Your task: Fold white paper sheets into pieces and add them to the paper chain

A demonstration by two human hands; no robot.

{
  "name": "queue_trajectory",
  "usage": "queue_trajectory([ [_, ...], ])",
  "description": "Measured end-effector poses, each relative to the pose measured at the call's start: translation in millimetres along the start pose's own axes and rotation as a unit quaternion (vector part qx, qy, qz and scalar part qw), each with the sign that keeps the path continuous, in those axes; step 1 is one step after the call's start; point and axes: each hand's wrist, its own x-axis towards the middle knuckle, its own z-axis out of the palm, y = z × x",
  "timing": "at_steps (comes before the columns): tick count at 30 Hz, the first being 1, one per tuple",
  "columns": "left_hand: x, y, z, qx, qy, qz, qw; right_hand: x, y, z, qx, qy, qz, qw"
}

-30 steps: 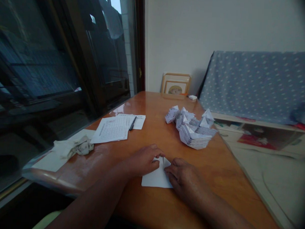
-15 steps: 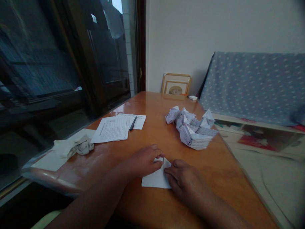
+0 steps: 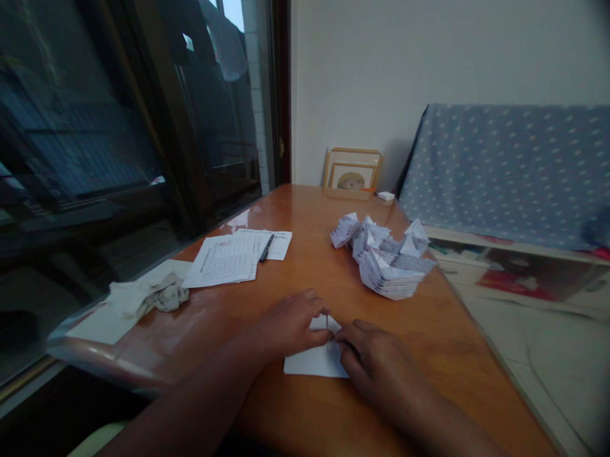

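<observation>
A white sheet of paper, folded to a peak at its far end, lies flat on the table in front of me. From the left, my left hand holds it down, with the thumb and index finger a little apart beside a dark line on the paper. My right hand is closed on the right slanted edge, its fingertips curled and pressed close to the left thumb. Part of the fold is hidden under the fingers.
Beyond my hands, at the right, stand several folded paper boats. Printed sheets and a black pen lie at the left, near a crumpled cloth. A picture frame leans on the wall behind the wooden table.
My right hand's fingertips have moved slightly up and inward along the paper, closer to my left thumb. My left hand has barely moved.
</observation>
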Motion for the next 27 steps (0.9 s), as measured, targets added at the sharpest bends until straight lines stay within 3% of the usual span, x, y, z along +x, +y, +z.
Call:
queue_trajectory([
  [5,0.4,-1.9,0.8,0.005,-0.002,0.002,1.0,0.9,6.9,0.7,0.097,0.071,0.013,0.993],
  [10,0.1,-3.0,-0.2,0.003,-0.005,0.01,1.0,4.9,13.8,-1.7,0.156,0.158,0.066,0.973],
  [14,0.9,-4.2,1.1,0.008,-0.006,0.009,1.0,7.5,15.2,-2.3,0.151,0.124,0.081,0.977],
  [21,1.5,-3.3,0.6,0.008,-0.013,0.01,1.0,8.0,15.9,2.0,0.071,0.013,0.051,0.996],
  [27,0.6,-0.6,-2.7,0.006,-0.016,0.007,1.0,6.5,9.9,-0.5,0.023,-0.02,0.058,0.998],
])
